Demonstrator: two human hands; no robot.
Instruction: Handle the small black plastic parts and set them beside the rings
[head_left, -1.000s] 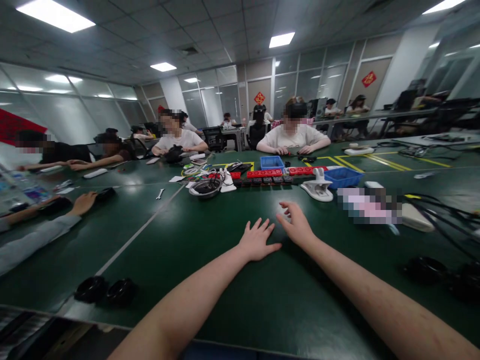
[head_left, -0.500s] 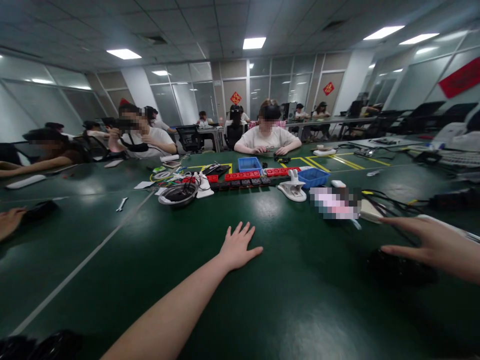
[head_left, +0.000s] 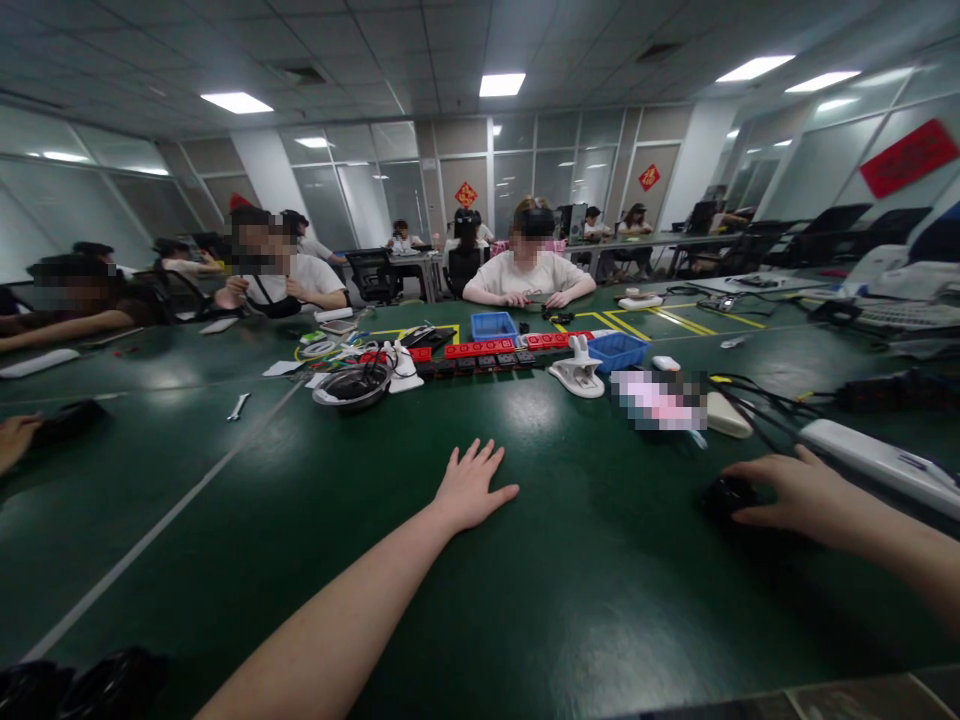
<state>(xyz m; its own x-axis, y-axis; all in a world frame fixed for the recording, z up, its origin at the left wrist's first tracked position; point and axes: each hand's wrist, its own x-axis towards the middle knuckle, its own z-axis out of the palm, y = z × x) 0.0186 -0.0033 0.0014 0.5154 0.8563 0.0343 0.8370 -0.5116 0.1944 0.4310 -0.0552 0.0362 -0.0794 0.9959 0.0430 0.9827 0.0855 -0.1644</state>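
The right hand (head_left: 795, 492) curls over one small black object (head_left: 726, 494) on the green tabletop (head_left: 570, 560), fingertips touching it. The left hand (head_left: 471, 488) lies flat, fingers spread, well apart. Two blue bins (head_left: 493, 325) sit beyond.

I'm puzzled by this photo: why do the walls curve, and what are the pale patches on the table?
Head view: a wide lens bends the room's edges; the pale patches are ceiling-light glare on the glossy green table. The left hand is sharp; the black object under the right hand is dim, and faces are pixelated.
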